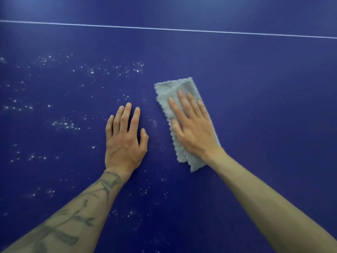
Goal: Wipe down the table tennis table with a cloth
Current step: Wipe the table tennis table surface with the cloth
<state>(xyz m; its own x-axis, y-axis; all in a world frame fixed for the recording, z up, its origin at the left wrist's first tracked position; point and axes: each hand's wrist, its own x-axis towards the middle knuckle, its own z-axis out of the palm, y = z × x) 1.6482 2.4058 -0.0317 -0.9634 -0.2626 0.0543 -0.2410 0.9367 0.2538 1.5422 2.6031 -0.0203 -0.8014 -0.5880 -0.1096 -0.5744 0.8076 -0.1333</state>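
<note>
The dark blue table tennis table (255,106) fills the whole view. A folded pale grey cloth (169,90) lies flat on it right of centre. My right hand (193,128) presses down on the cloth with straight, spread fingers, covering its middle. My left hand (125,137) rests flat on the bare table just left of the cloth, fingers straight, holding nothing. White specks and droplets (63,124) dot the table to the left of both hands and below them.
A thin white line (167,29) crosses the table near the top of the view. The surface to the right of the cloth shows no specks. No table edge is in view.
</note>
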